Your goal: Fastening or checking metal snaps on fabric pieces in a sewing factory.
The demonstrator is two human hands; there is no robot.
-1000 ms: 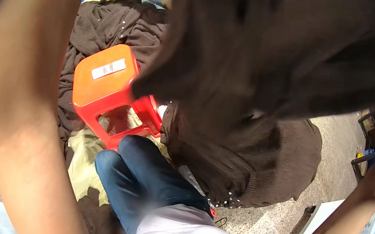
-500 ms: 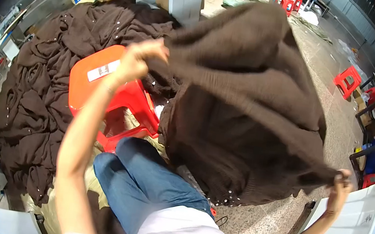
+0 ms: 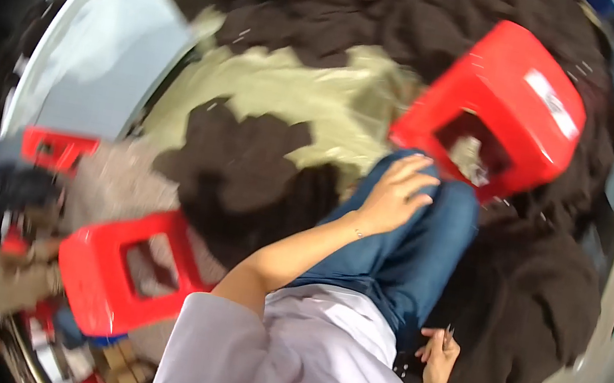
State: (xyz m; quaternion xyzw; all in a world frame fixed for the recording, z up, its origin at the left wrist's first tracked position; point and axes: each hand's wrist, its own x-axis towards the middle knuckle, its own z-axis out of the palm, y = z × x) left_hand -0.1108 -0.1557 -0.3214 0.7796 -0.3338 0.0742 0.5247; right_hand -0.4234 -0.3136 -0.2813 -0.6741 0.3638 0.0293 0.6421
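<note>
My left hand [image 3: 400, 195] lies on the knee of my blue jeans, its fingers spread and holding nothing. Beside my right thigh, my right hand [image 3: 440, 358] has its fingers bent around a small, thin, dark thing too blurred to name. Dark brown knit cloth [image 3: 523, 309] lies in a heap at my right, next to that hand. A red plastic stool [image 3: 494, 93] with a white label stands just beyond my knees. More brown cloth [image 3: 331, 1] is heaped behind it, dotted with small white specks.
A pale yellow sheet [image 3: 286, 74] covers the floor ahead, with a brown cloth piece [image 3: 240, 156] at its near side. At left are another red stool [image 3: 99, 270] and a grey-white panel [image 3: 103, 52]. Blurred boxes [image 3: 120, 363] sit at lower left.
My view has swung far to the left. The brown cloth, stretched up between both hands before, now lies down at my right. My left hand has come to my knee, my right beside my thigh.
</note>
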